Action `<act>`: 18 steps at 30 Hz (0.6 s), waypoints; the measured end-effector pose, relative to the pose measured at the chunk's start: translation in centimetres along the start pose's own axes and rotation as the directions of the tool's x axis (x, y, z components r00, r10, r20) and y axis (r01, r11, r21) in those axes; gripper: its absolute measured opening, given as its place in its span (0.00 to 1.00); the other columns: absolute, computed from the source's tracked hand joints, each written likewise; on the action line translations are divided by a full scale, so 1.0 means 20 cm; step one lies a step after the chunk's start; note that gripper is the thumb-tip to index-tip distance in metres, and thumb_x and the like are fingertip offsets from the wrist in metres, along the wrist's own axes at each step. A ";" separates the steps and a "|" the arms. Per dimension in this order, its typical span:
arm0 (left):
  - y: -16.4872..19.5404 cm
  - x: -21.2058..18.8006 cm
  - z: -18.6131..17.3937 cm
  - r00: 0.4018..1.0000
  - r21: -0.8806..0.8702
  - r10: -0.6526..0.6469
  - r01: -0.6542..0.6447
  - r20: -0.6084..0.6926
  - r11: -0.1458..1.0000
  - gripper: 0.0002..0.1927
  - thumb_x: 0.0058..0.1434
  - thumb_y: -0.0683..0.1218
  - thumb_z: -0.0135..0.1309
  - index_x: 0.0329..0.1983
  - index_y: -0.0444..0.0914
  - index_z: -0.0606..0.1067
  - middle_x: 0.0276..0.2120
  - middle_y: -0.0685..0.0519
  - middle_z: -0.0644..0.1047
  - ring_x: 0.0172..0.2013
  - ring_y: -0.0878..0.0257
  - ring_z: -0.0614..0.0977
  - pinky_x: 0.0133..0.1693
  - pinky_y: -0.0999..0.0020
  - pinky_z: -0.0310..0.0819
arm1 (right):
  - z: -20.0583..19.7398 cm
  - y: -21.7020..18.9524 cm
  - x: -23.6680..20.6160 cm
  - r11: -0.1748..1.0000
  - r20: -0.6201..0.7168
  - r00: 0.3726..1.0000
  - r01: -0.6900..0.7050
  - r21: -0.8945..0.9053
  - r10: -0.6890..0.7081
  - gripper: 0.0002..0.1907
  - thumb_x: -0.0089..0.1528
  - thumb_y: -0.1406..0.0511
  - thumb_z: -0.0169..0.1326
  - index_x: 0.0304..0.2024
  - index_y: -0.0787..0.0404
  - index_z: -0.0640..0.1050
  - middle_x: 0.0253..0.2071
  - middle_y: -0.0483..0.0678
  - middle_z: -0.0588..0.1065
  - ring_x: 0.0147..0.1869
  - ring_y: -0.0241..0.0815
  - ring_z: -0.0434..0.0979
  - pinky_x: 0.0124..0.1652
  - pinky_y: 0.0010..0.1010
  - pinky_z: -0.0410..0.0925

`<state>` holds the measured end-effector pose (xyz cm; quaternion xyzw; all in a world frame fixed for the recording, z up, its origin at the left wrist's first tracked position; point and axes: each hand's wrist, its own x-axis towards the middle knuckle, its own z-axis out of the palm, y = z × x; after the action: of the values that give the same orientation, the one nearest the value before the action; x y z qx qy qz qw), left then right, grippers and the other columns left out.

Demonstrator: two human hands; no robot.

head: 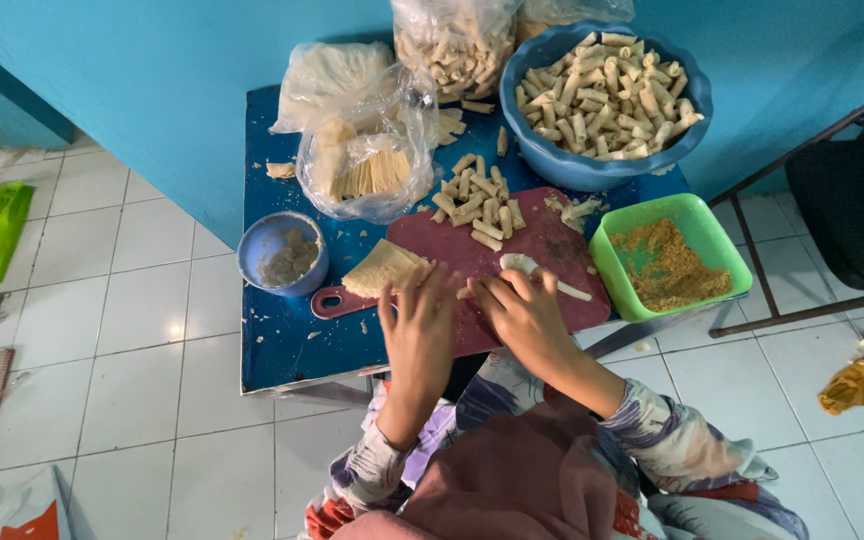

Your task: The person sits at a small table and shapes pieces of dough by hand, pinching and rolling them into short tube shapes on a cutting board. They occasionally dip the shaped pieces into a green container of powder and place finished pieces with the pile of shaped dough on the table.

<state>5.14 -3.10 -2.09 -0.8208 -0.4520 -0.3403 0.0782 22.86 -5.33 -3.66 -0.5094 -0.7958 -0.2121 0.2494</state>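
Two hands roll a wrapper on a red cutting board (552, 250).
The left hand (420, 325) and right hand (524, 312) press curled fingers onto a small roll (466, 291) between them; how tight either grip is cannot be told. A wrapper stack (382, 268) lies just beside the left hand, on the blue desk (282, 340).

A small blue table (282, 345) against the blue wall carries a dark red cutting board (552, 245), a large blue bowl (592, 170) of rolls, a green tub (717, 235) of crumbs, a small blue bowl (252, 255), and clear plastic bags (362, 130).
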 end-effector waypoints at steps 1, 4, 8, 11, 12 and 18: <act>-0.02 0.00 -0.01 0.999 -0.007 -0.039 0.039 -0.007 0.999 0.24 0.58 0.40 0.52 0.60 0.42 0.76 0.59 0.52 0.75 0.63 0.54 0.72 0.65 0.49 0.60 | 0.00 0.00 0.01 1.000 -0.004 1.000 0.000 0.017 0.000 0.15 0.62 0.64 0.58 0.52 0.59 0.81 0.46 0.41 0.76 0.55 0.41 0.69 0.52 0.46 0.59; -0.11 0.02 -0.03 0.983 -0.046 -0.185 0.185 0.002 0.982 0.20 0.63 0.43 0.54 0.60 0.39 0.75 0.56 0.49 0.76 0.58 0.51 0.74 0.58 0.53 0.66 | 0.00 0.02 0.04 0.999 0.003 1.000 0.020 0.037 -0.020 0.14 0.63 0.63 0.58 0.50 0.60 0.81 0.46 0.40 0.76 0.54 0.41 0.69 0.50 0.45 0.59; -0.21 0.04 -0.04 0.978 -0.036 -0.207 0.207 0.015 0.978 0.18 0.65 0.48 0.57 0.55 0.36 0.74 0.53 0.46 0.76 0.55 0.47 0.75 0.53 0.54 0.70 | -0.01 0.05 0.07 0.994 0.019 0.998 0.061 0.085 -0.063 0.12 0.63 0.62 0.58 0.47 0.60 0.81 0.42 0.41 0.75 0.55 0.44 0.68 0.51 0.45 0.60; -0.25 0.04 -0.04 0.984 -0.070 -0.173 0.176 0.050 0.982 0.18 0.62 0.47 0.58 0.54 0.36 0.74 0.50 0.46 0.76 0.54 0.47 0.75 0.52 0.54 0.71 | -0.03 0.07 0.08 0.992 0.059 0.990 0.123 0.040 -0.125 0.14 0.60 0.64 0.56 0.48 0.58 0.82 0.42 0.41 0.74 0.55 0.43 0.68 0.52 0.44 0.60; -0.25 0.04 -0.04 0.982 -0.091 -0.177 0.182 0.065 0.979 0.17 0.63 0.46 0.58 0.54 0.36 0.75 0.50 0.47 0.76 0.53 0.47 0.76 0.52 0.55 0.72 | -0.04 0.07 0.08 0.991 0.066 0.989 0.128 0.040 -0.131 0.14 0.60 0.64 0.56 0.47 0.58 0.82 0.41 0.41 0.74 0.55 0.43 0.68 0.53 0.44 0.60; -0.28 0.05 -0.10 0.986 -0.246 -0.157 0.167 0.061 0.955 0.14 0.62 0.44 0.60 0.50 0.37 0.76 0.49 0.50 0.77 0.52 0.50 0.78 0.51 0.57 0.74 | -0.06 0.11 0.11 0.965 0.173 0.965 0.161 0.207 -0.198 0.08 0.63 0.59 0.58 0.36 0.55 0.82 0.34 0.39 0.76 0.48 0.42 0.68 0.49 0.44 0.58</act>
<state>0.10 -0.11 -0.94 -0.7910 -0.4728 -0.3831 -0.0633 24.36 -3.63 -1.13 -0.4267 -0.8758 -0.1063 0.1991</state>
